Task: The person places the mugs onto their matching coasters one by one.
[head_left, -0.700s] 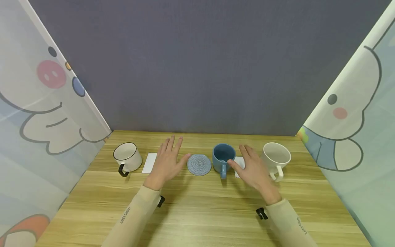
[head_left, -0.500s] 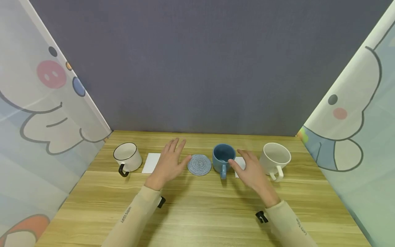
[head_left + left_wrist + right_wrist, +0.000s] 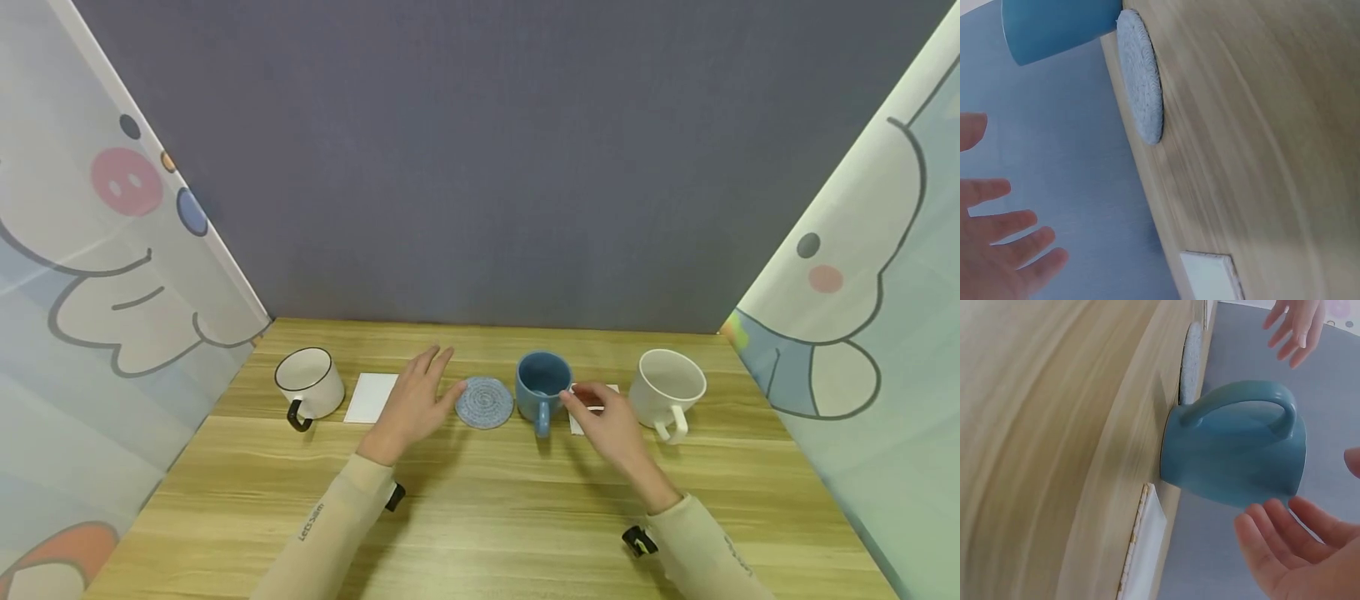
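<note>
Wood-grain table (image 3: pixel 480 517) set against a plain dark grey partition (image 3: pixel 480 167). 2 pale printed sheets flank it: the left sheet (image 3: pixel 112 250) bears a pink-snouted cartoon figure, the right sheet (image 3: pixel 855 333) a pink-cheeked figure.

The table carries 3 upright mugs and 3 flat pieces (2 white tiles, 1 round mat); 2 hands in pale sleeves are raised over it, with 1 small black device at each cuff.

From left to right: the black-rimmed mug (image 3: pixel 311 387), white, has its black handle toward the near side. The left white tile (image 3: pixel 366 397) lies next. The left hand (image 3: pixel 412 404) hangs above the surface, fingers a little spread, thumb apart, holding nothing. The grey-blue round mat (image 3: pixel 484 402) lies just right of it. The blue mug (image 3: pixel 536 404) stands on the table between the round mat and the right white tile (image 3: pixel 1145 550), handle toward the near side. The right hand (image 3: pixel 611 425) is at its right side, fingers gently bent, thumb apart, pinching nothing; contact with the rim cannot be told. The all-white mug (image 3: pixel 663 392) stands farthest right, handle likewise near.
</note>
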Demonstrator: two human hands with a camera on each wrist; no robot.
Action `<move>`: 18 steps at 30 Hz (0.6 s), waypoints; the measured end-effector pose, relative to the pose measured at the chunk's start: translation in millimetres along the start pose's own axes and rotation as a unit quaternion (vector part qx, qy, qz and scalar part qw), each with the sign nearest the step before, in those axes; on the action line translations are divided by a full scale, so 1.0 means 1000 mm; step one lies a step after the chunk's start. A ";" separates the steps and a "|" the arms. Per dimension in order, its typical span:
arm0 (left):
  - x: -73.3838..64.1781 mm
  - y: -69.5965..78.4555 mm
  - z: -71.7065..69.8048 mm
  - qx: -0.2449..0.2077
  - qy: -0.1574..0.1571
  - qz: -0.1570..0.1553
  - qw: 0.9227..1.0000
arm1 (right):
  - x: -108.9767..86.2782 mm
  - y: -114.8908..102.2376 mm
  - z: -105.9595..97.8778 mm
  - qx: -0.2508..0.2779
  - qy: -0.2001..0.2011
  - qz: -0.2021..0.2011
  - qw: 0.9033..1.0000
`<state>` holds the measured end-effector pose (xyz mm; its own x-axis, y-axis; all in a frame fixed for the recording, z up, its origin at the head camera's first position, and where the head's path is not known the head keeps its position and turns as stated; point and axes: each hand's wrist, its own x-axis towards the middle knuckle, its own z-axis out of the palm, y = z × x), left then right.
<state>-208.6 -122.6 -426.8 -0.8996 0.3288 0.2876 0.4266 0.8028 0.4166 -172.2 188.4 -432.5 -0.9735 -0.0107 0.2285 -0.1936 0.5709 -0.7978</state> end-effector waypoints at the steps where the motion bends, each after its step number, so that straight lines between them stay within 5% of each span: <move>1: 0.001 -0.001 0.001 -0.001 -0.003 -0.002 1.000 | 0.000 0.000 0.000 0.000 -0.001 0.009 1.000; 9: 0.005 -0.003 0.015 -0.037 -0.033 -0.028 0.998 | 0.002 0.001 0.002 0.099 -0.045 0.098 0.989; 18: 0.003 -0.007 0.027 -0.046 -0.058 -0.041 0.996 | -0.002 0.002 0.011 0.168 -0.082 0.125 0.974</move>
<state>-217.1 -113.2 -452.2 -0.9339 0.3244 0.1502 0.3540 0.7815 0.5137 -171.7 180.6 -440.2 -0.9964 -0.0525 -0.0668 0.0501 0.2719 -0.9610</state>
